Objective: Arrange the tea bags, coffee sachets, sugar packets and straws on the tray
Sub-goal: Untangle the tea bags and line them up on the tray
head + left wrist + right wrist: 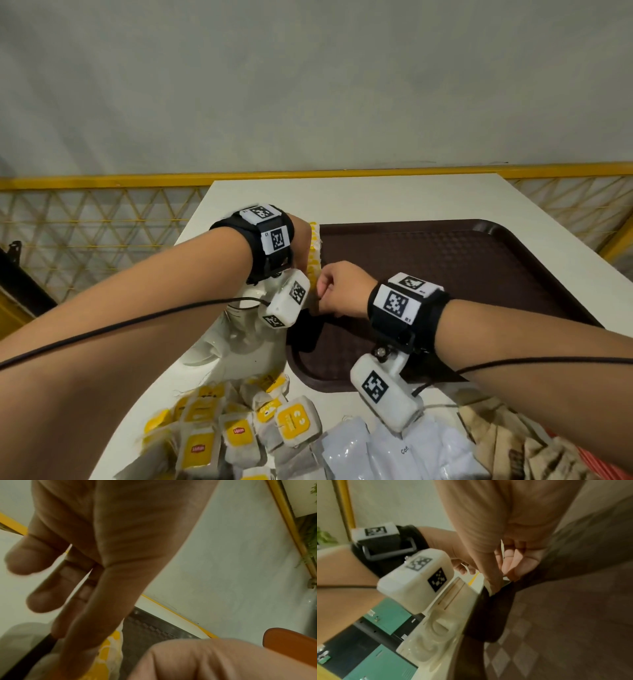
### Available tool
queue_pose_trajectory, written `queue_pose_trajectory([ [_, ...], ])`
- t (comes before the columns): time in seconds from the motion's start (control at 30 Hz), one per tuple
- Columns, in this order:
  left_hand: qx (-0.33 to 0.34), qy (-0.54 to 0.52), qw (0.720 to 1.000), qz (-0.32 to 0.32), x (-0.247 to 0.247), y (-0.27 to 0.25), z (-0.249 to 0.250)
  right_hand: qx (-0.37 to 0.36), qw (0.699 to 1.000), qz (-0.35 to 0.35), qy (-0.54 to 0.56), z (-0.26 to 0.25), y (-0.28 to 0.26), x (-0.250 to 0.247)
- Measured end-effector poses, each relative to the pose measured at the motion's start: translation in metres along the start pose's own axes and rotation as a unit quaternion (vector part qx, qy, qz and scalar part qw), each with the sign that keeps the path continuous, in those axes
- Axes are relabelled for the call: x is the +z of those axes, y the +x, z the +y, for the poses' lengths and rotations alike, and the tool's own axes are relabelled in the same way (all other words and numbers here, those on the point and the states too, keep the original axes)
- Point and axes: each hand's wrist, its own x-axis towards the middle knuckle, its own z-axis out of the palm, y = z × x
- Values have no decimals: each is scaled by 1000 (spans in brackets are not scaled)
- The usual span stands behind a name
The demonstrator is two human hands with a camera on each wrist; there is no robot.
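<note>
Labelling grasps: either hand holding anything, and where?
Left hand holds nothing; fingers straight beside the tea bags. Right hand's fingers curl at the tray rim; any hold cannot be told.

Textured brown plastic tray, paper tea bags

I see a white desk against a yellow lattice fence, with a pale grey wall behind the fence.
</note>
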Motion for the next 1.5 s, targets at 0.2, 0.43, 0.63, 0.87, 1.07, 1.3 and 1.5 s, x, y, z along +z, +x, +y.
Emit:
queue_pose_trajectory([
  [0.2, -4, 6, 1000, -1, 2, 4, -7, -4, 998, 8, -58, -2, 9, 3],
  [0.43, 24, 0, 1000, 0, 2, 8, -8, -10, 999, 9, -35, -1, 7, 1],
  [0.63, 18, -39, 999, -6, 1, -2, -9, -24, 998, 36, 52, -1, -5, -6],
  [0.87, 82, -292, 953, -6, -12, -86, -18, -80, 970, -128, 191, -27, -70, -7],
  [1.07, 159, -77, 976, -131, 51, -176, -26, -227, 913, -226, -252, -41, -109, 31],
  [1.3, 120, 69, 979, -149, 104, -202, -55, -222, 855, -242, -400, -56, -110, 58],
  [1.5, 84, 63, 988, -109, 118, -182, -51, -232, 882, -204, -354, -58, -109, 62],
])
